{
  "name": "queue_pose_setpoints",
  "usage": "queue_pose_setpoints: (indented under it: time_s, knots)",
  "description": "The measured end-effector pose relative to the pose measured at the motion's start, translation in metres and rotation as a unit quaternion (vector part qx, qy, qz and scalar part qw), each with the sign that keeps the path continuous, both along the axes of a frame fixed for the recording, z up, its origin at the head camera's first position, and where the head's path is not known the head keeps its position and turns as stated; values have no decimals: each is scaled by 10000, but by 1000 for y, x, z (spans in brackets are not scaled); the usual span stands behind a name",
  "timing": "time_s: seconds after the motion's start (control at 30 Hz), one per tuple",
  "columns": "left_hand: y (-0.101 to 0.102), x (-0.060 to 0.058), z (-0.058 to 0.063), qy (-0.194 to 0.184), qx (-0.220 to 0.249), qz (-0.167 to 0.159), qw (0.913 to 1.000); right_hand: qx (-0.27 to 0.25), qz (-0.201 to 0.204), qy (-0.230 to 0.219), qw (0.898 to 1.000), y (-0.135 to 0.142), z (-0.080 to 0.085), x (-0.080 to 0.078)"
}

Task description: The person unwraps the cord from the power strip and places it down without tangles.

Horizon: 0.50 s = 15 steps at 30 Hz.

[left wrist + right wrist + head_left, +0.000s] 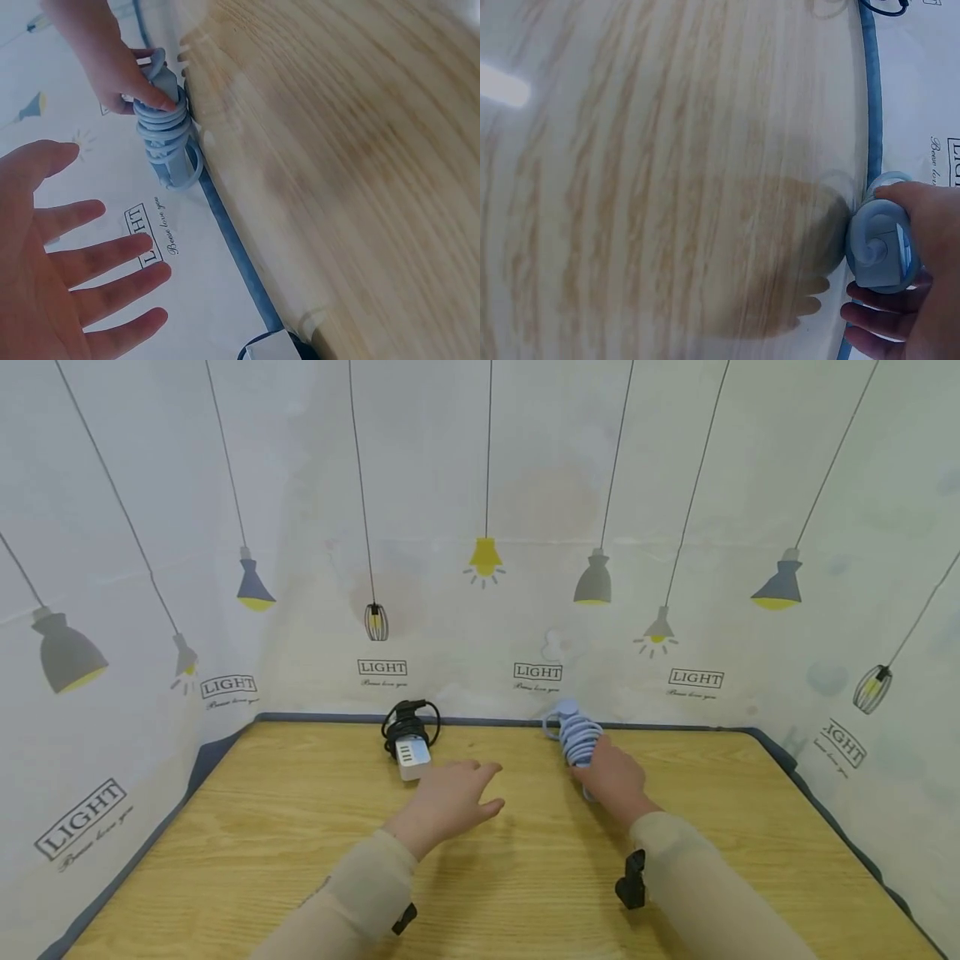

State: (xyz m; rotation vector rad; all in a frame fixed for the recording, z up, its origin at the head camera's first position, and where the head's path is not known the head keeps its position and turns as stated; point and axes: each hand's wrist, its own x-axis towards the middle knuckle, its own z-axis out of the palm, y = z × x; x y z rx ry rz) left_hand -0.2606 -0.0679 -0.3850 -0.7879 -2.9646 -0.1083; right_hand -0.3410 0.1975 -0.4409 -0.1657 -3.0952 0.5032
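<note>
look at the right grip, fingers and thumb clasped round the near end of the pale blue cord bundle, towards the back of the tabletop; whether it's lifted, i can't tell from here. the left grip is released, fingers spread, holding nothing, near the white block wound with black cord. here's my worry: clasped at one end, that bundle could droop or twist, and loose loops might slide off. the printed wall is close, so a forward push could bump it. one careless left sweep might knock the block.
</note>
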Motion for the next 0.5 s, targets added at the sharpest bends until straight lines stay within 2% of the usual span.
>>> queue_pose_setpoints:
  time_s: [0.3,0.5]
  knots:
    - [1,7,-1,9,-37,-32,10000,-266,176,254,9992,3,-1,9]
    - [9,5,-4,99,-90,-81,9999,-680,245,460,9963,3,3,14]
